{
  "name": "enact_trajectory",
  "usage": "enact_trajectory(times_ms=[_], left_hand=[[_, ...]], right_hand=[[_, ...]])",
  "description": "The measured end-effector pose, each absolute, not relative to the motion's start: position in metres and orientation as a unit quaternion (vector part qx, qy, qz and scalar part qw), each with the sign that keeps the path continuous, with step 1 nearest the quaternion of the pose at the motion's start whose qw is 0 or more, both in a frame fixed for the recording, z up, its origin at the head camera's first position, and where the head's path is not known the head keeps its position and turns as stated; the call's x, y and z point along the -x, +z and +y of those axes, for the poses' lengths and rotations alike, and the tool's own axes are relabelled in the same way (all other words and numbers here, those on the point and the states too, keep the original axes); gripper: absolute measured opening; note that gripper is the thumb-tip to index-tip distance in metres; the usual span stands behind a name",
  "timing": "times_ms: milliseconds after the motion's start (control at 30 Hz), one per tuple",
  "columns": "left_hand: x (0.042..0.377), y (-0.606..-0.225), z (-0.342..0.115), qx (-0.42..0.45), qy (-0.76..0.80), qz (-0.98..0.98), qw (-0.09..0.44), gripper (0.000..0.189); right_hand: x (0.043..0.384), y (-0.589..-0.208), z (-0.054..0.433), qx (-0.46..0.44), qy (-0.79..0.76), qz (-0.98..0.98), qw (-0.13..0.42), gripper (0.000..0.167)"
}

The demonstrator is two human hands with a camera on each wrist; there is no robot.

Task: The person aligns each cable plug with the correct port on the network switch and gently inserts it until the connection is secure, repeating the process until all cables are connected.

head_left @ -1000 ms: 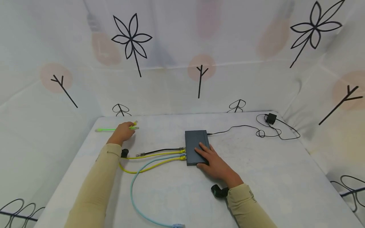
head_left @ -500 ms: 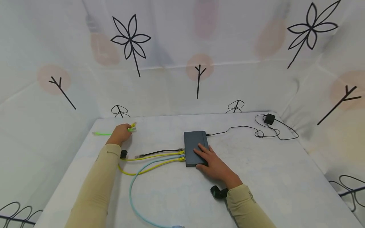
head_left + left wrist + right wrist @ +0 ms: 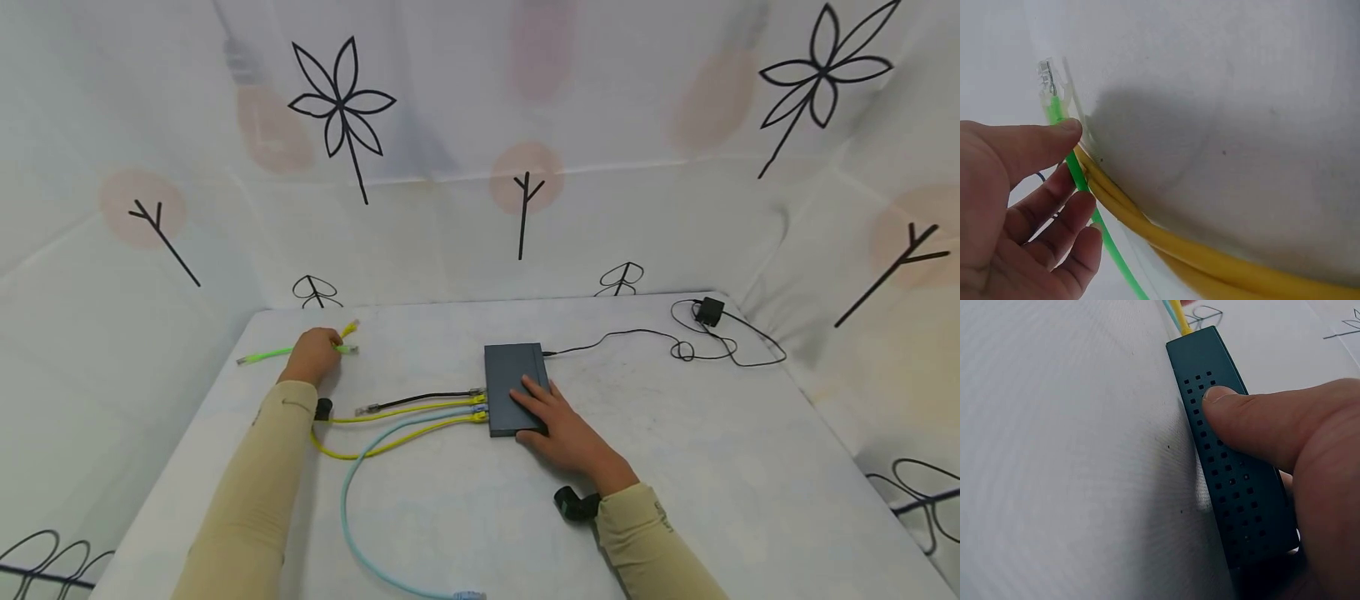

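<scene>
My left hand [image 3: 313, 354] is at the far left of the table. It pinches a green network cable [image 3: 1077, 169] between thumb and fingers, just behind the clear plug [image 3: 1047, 78]. A yellow network cable [image 3: 1179, 244] runs close behind it in the left wrist view, and a yellow plug [image 3: 350, 328] pokes out past the fingers in the head view. On a dark grey network switch [image 3: 512, 375] rests my right hand [image 3: 566, 433], fingers spread over the top. Its thumb [image 3: 1241, 419] lies against the vented side wall.
A short black cable [image 3: 427, 396], yellow cables [image 3: 420, 434] and a light blue cable [image 3: 347, 508] lead from the switch's left side. The light blue one ends in a plug [image 3: 470, 595] at the front. A power adapter [image 3: 710, 312] with a tangled black cord lies back right.
The green cable has shifted left and toward me, its plug now lower beside the yellow one. My left hand has moved slightly with it. The right hand keeps its place on the switch.
</scene>
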State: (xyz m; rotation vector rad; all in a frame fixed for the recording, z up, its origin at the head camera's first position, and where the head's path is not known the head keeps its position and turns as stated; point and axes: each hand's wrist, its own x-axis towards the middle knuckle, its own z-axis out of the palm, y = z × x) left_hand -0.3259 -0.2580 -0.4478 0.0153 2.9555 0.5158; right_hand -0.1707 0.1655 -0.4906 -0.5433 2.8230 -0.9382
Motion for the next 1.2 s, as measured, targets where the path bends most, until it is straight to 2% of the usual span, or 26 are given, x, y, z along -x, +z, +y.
enact_trajectory(times_ms=[367, 767, 967, 1200], left_hand=[[0.325, -0.45, -0.26, -0.025, 0.152, 0.988, 0.016, 0.025], [0.32, -0.441, -0.26, -0.001, 0.163, 0.986, 0.031, 0.022], [0.316, -0.442, -0.262, -0.021, 0.209, 0.978, 0.021, 0.018], [0.309, -0.442, -0.267, -0.01, 0.24, 0.97, 0.027, 0.022]], right_hand=[[0.173, -0.489, 0.165, 0.172, -0.312, 0.932, 0.068, 0.064], [0.173, -0.489, 0.165, 0.179, -0.32, 0.928, 0.061, 0.063], [0.173, -0.489, 0.166, 0.18, -0.318, 0.929, 0.062, 0.063], [0.173, -0.49, 0.166, 0.179, -0.315, 0.93, 0.063, 0.063]])
